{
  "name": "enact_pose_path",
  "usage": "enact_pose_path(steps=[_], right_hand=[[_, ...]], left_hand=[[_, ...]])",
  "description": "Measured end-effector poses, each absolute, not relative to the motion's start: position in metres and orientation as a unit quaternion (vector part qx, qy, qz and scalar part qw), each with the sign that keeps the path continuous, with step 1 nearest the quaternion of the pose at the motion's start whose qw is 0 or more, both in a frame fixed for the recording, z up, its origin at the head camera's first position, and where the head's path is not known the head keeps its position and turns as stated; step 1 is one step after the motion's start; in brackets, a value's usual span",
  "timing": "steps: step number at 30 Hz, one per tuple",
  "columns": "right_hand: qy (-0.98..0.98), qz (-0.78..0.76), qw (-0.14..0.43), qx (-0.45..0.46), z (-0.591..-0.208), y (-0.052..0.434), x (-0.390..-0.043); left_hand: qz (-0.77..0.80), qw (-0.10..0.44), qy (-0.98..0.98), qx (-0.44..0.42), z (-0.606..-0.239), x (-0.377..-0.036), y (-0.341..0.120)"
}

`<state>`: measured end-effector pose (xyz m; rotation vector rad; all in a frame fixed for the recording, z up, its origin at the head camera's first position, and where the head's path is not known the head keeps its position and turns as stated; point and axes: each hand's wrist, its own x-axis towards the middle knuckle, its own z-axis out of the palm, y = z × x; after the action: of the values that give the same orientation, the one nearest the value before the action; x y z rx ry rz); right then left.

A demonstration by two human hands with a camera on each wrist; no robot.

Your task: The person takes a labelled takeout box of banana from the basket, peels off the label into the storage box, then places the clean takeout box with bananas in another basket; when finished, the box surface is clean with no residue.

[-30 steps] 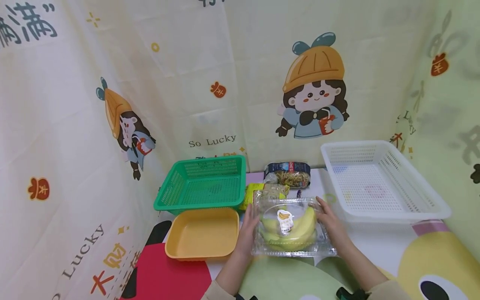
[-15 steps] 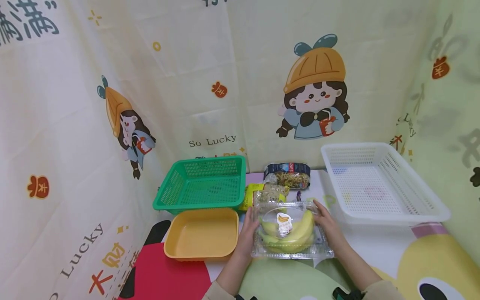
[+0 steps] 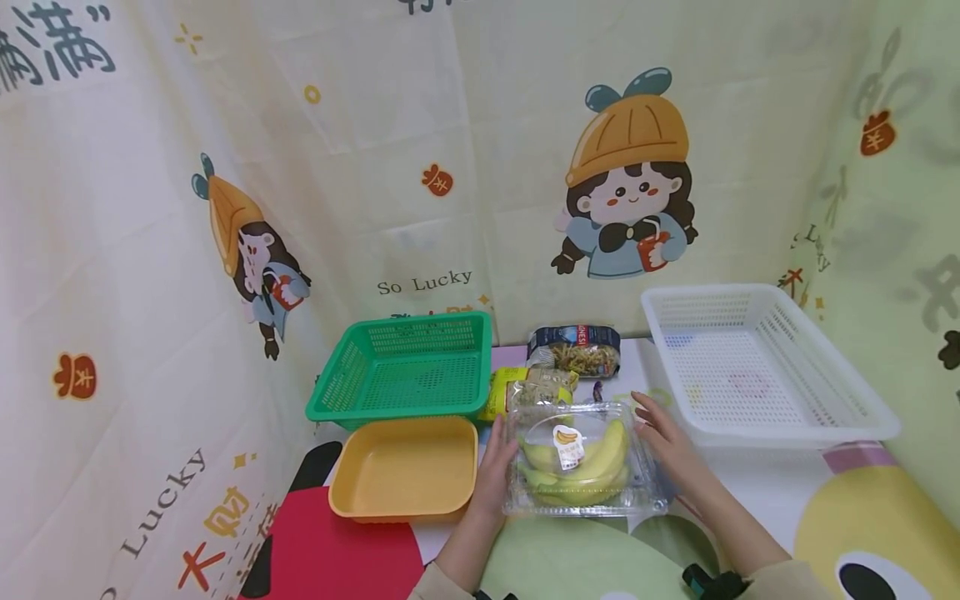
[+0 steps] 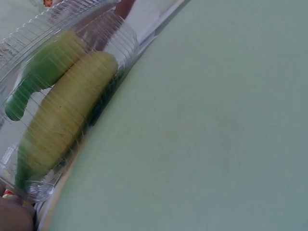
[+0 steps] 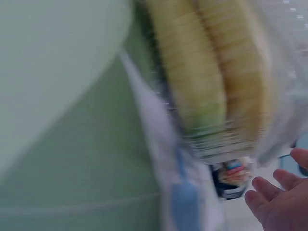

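A clear plastic clamshell box of bananas [image 3: 577, 458] lies on the table in front of me, with a small banana sticker on its lid. My left hand [image 3: 495, 454] rests flat against the box's left side, fingers straight. My right hand [image 3: 662, 433] hovers just off the box's right side with its fingers spread and nothing in it. In the left wrist view the box [image 4: 62, 110] shows yellow and green bananas lying on the pale green cloth. The right wrist view is blurred: the box [image 5: 216, 82] is above, and my right hand [image 5: 281, 197] is open at the lower right.
A green basket [image 3: 408, 367] and a yellow tray [image 3: 405, 467] stand left of the box. A white basket [image 3: 750, 358] stands at the right. A yellow-green packet [image 3: 534, 385] and a bag of pasta [image 3: 576, 348] lie behind the box. Printed cloth walls enclose the table.
My right hand has come off the right side of the banana box and drawn slightly to the right. The box and my left hand have barely moved.
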<state>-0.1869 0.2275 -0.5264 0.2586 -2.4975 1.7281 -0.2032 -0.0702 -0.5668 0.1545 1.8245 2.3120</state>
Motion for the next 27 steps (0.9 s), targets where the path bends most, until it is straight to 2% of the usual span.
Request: enact_pose_path(steps=[3,6,13,21,27], right_hand=[[-0.833,0.533,0.093,0.116,-0.51,0.231,-0.181],[-0.839,0.515,0.108,0.141,-0.495,0.233,-0.176],[-0.853,0.503,0.043,0.133,-0.475,0.221,-0.173],[-0.85,0.494,-0.023,0.179,-0.473,0.192,-0.174],[-0.866,0.455,-0.039,0.204,-0.479,0.179,-0.176]], left_hand=[[0.78,0.096,0.616,0.047,-0.567,-0.203,-0.07],[0.781,0.096,0.615,0.047,-0.566,-0.203,-0.071],[0.784,0.1,0.611,0.038,-0.565,-0.202,-0.07],[0.781,0.101,0.615,0.034,-0.565,-0.202,-0.071],[0.783,0.101,0.613,0.037,-0.566,-0.202,-0.071]])
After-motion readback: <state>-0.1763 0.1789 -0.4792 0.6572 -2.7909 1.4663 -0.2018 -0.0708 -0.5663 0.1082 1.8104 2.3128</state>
